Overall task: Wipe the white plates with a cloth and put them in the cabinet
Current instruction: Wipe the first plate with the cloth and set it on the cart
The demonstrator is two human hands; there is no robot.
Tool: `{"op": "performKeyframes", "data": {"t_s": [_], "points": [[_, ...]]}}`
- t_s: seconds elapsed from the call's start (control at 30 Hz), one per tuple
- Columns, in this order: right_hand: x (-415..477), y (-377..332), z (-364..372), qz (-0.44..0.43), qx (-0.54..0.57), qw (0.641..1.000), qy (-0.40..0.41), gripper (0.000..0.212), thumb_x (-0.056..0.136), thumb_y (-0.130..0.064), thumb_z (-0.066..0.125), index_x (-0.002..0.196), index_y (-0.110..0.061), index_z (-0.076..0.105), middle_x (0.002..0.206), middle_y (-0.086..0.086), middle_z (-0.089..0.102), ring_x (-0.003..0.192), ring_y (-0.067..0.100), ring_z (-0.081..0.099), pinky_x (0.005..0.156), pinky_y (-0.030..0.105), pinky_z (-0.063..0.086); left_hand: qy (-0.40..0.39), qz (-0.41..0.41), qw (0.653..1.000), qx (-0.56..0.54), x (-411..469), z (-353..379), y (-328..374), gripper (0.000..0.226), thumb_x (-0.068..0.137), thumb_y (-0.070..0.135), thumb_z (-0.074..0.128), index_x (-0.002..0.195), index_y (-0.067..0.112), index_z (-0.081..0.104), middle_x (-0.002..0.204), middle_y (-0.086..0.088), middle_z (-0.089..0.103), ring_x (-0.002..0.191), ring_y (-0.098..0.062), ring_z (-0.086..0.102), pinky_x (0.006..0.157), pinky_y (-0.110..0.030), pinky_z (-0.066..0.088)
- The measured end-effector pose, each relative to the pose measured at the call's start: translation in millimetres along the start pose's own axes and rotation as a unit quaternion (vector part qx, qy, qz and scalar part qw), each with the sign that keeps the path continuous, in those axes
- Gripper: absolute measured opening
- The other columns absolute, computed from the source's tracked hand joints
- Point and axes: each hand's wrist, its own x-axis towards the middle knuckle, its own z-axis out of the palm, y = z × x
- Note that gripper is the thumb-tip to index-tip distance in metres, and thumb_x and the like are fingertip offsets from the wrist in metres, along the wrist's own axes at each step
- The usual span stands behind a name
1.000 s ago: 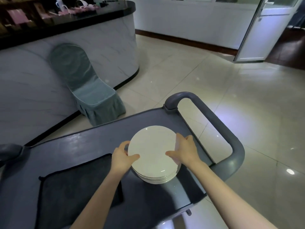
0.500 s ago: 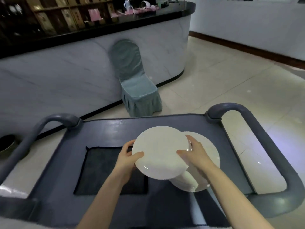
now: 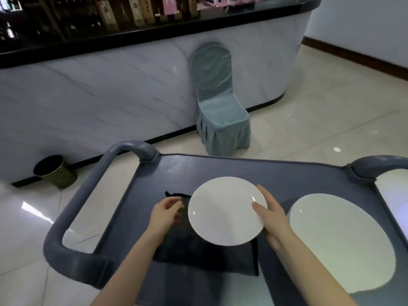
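A white plate (image 3: 225, 212), gripped at its right rim by the right hand (image 3: 272, 219), hangs over the middle of the cart (image 3: 242, 168). The left hand (image 3: 164, 214), loosely curled and empty, hovers beside it above a dark cloth (image 3: 198, 255); a second plate (image 3: 340, 241) lies near the cart's right edge.

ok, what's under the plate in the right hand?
A dark cloth lying on the cart; its near edge and far left corner show. The plate hides the rest of it.
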Motion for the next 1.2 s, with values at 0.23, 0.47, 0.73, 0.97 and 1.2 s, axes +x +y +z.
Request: {"op": "performKeyframes", "data": {"t_s": [0.23, 0.47, 0.73, 0.97, 1.2], "points": [[10.5, 26.0, 43.2, -0.009, -0.033, 0.998, 0.053, 0.035, 0.099, -0.016, 0.057, 0.116, -0.045, 0.066, 0.116, -0.013, 0.072, 0.104, 0.014, 0.070, 0.074, 0.028, 0.059, -0.009, 0.105, 0.947, 0.304, 78.6, -19.8, -31.4, 0.043, 0.085, 0.026, 0.072, 0.124, 0.015, 0.059, 0.115, -0.004, 0.052, 0.106, -0.021, 0.054, 0.093, -0.033, 0.046], [11.1, 44.7, 56.2, 0.018, -0.040, 0.995, 0.093, 0.029, 0.098, -0.023, 0.059, 0.115, -0.045, 0.068, 0.115, -0.013, 0.073, 0.099, 0.009, 0.071, 0.072, 0.024, 0.058, -0.031, 0.137, 0.941, 0.308, 102.2, -28.0, -41.6, 0.022, 0.081, 0.022, 0.075, 0.094, 0.022, 0.057, 0.084, 0.006, 0.056, 0.074, -0.009, 0.052, 0.061, -0.024, 0.036], [20.9, 50.0, 59.6, 0.038, -0.042, 0.989, 0.140, 0.017, 0.096, -0.027, 0.063, 0.109, -0.030, 0.073, 0.107, -0.004, 0.076, 0.097, 0.021, 0.072, 0.077, 0.036, 0.058, -0.064, 0.119, 0.978, 0.158, 106.9, -35.9, -27.6, 0.016, 0.098, 0.021, 0.054, 0.086, 0.018, 0.045, 0.082, 0.000, 0.059, 0.070, -0.010, 0.051, 0.057, -0.010, 0.040], [33.5, 28.0, 60.6, 0.022, -0.065, 0.988, 0.141, 0.021, 0.100, -0.029, 0.055, 0.092, -0.031, 0.074, 0.099, -0.008, 0.076, 0.087, 0.012, 0.069, 0.069, 0.028, 0.054, -0.027, -0.039, 0.988, -0.148, 77.6, -57.3, 49.5, 0.013, 0.099, 0.035, 0.052, 0.091, 0.025, 0.054, 0.087, 0.001, 0.060, 0.076, -0.014, 0.056, 0.059, -0.029, 0.044], [45.9, 18.7, 63.6, 0.026, -0.025, 0.991, 0.126, 0.018, 0.101, -0.032, 0.053, 0.102, -0.030, 0.071, 0.110, -0.002, 0.072, 0.103, 0.022, 0.066, 0.083, 0.037, 0.056, -0.395, 0.032, 0.916, 0.060, -8.5, -15.4, 88.2, 0.011, 0.098, 0.031, 0.054, 0.091, 0.024, 0.055, 0.084, 0.014, 0.058, 0.066, 0.000, 0.059, 0.053, -0.020, 0.050]]}}
